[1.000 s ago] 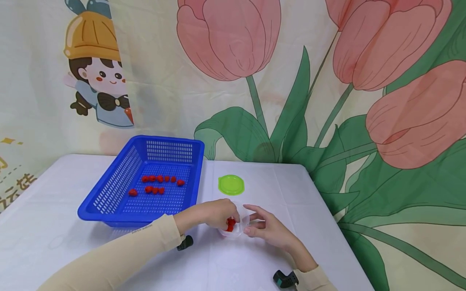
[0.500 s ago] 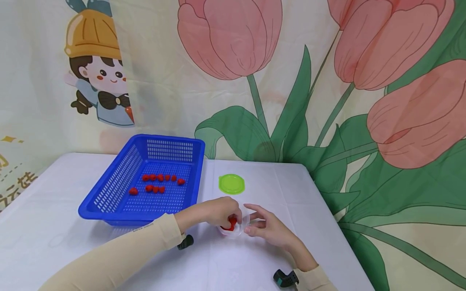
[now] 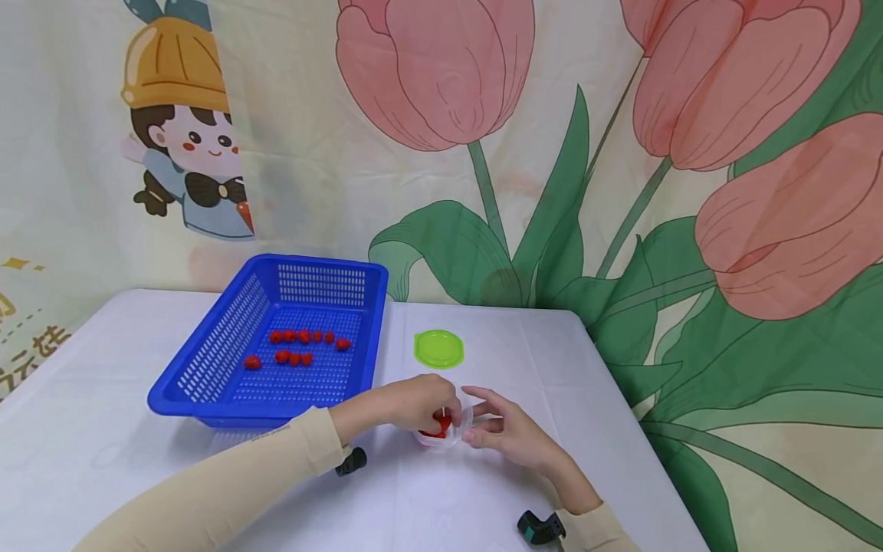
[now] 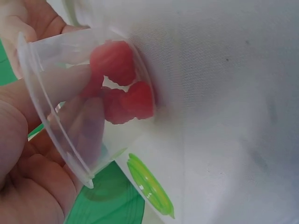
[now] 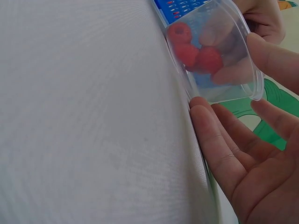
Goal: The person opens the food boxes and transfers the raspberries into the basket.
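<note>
A small clear plastic cup (image 3: pixel 464 418) stands on the white table with several red raspberries (image 4: pixel 140 99) at its bottom. My left hand (image 3: pixel 422 402) reaches down into it, thumb and finger pinching a raspberry (image 5: pixel 210 59) among the others. On the cup's right side, my right hand (image 3: pixel 510 435) holds it lightly, the thumb at the rim and the fingers curved round toward the base. From the head view, the left hand hides part of the cup and its fruit; both wrist views show them through the clear wall.
Left of the hands stands a blue perforated basket (image 3: pixel 172 410) with several raspberries (image 3: pixel 303 336) in two loose rows. Behind the cup a green round lid (image 3: pixel 438 349) lies flat on the tablecloth (image 3: pixel 441 514). A printed tulip backdrop (image 3: pixel 434 77) hangs behind the table.
Inside the cup, the left fingers have shifted slightly to the right with the fruit beneath them. The right hand, lid and basket stay where they were.
</note>
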